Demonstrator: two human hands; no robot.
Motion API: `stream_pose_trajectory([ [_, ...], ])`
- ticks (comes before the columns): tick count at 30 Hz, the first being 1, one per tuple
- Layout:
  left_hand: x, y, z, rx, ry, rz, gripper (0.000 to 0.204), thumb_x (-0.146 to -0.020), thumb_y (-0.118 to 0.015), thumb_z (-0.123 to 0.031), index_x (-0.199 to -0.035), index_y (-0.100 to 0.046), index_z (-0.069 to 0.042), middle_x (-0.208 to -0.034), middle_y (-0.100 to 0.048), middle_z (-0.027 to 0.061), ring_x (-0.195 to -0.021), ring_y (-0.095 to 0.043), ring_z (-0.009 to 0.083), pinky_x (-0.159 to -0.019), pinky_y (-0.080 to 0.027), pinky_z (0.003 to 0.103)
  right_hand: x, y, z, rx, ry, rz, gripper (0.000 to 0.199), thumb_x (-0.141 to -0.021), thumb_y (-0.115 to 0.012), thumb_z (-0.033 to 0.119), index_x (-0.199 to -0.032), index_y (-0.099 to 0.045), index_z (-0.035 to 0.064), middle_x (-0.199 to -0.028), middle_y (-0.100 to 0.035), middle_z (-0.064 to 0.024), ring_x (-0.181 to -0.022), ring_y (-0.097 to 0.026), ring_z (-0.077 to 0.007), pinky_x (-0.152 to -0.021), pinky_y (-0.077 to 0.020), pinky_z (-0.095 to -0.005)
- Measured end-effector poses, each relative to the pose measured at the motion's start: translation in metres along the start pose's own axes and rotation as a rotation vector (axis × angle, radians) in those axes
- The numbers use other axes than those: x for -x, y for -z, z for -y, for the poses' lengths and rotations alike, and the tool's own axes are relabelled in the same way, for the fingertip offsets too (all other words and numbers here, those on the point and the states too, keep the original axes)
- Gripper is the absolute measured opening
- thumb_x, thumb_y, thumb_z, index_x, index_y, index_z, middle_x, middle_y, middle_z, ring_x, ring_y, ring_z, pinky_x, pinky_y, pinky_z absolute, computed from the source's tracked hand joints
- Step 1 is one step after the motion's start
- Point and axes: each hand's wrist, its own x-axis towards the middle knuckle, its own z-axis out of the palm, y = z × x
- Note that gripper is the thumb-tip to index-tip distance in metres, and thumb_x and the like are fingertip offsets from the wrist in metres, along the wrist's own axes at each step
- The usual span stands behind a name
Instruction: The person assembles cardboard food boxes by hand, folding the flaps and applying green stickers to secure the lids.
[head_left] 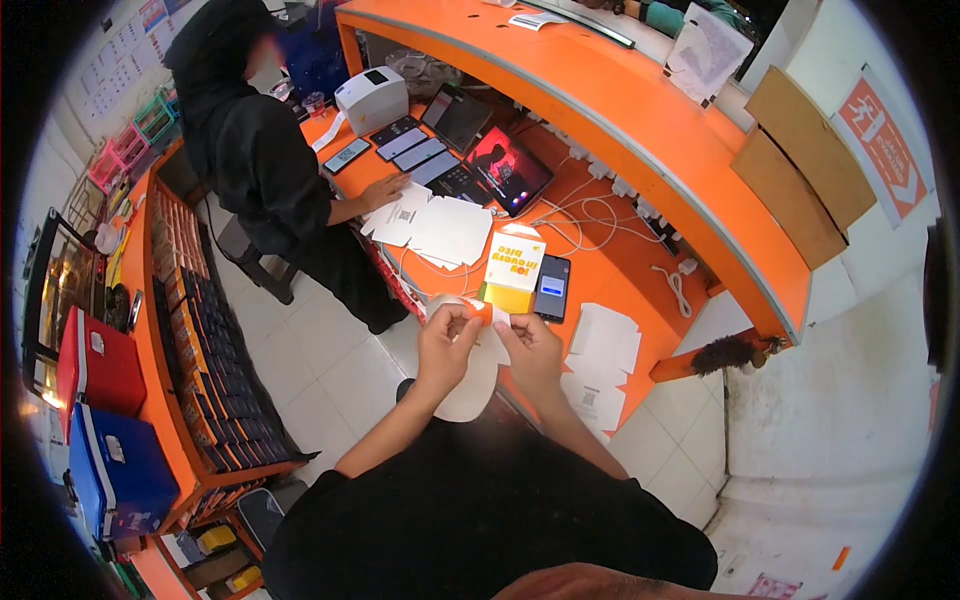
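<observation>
In front of me at the counter's edge is a cardboard food box (512, 268), white, yellow and orange, partly unfolded with a long pale flap hanging toward my body. My left hand (445, 350) is closed, pinching an orange-coloured part of it between thumb and fingers. On the other side my right hand (533, 358) pinches a white edge of the same box. The fingertips of both hands are close together. A dark phone (552, 288) with a lit screen lies just beyond the box's right side.
Flat white box blanks (602, 345) lie on the orange counter at right, and more blanks (450, 230) at left under a co-worker's hand (384, 191). Farther back are a tablet (508, 172), several phones, cables and a white label printer (373, 100). A raised orange shelf (640, 130) runs above.
</observation>
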Motion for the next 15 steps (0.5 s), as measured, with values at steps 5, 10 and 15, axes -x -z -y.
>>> stream_pose_trajectory([
  [5,0.003,-0.004,-0.003,-0.272,-0.389,-0.004,0.011,-0.09,-0.069,0.0,-0.099,-0.064,0.005,-0.092,-0.067,0.0082,-0.082,-0.062,0.0111,-0.073,-0.05,0.024,0.003,-0.006,0.015,0.217,0.379,-0.034,0.013,-0.091,-0.068,0.005,-0.101,-0.069,-0.0044,-0.101,-0.069,-0.0128,-0.091,-0.067,-0.0164,-0.078,-0.0541,-0.0285],
  [10,0.006,-0.009,-0.003,-0.024,-0.106,0.037,0.008,-0.092,-0.067,-0.001,-0.097,-0.065,0.004,-0.094,-0.068,0.0079,-0.082,-0.064,0.0118,-0.074,-0.052,0.024,0.004,-0.006,0.023,0.124,0.327,-0.053,0.012,-0.092,-0.066,0.005,-0.099,-0.07,-0.0039,-0.109,-0.065,-0.0122,-0.097,-0.065,-0.019,-0.083,-0.0528,-0.0302],
  [15,0.003,-0.004,-0.002,0.272,0.161,0.114,0.009,-0.095,-0.065,-0.005,-0.098,-0.064,0.003,-0.095,-0.07,0.0099,-0.085,-0.068,0.0149,-0.079,-0.055,0.027,-0.005,0.005,0.012,-0.04,0.243,-0.008,0.01,-0.091,-0.066,0.005,-0.095,-0.07,-0.0034,-0.112,-0.063,-0.0104,-0.1,-0.062,-0.019,-0.087,-0.05,-0.0299],
])
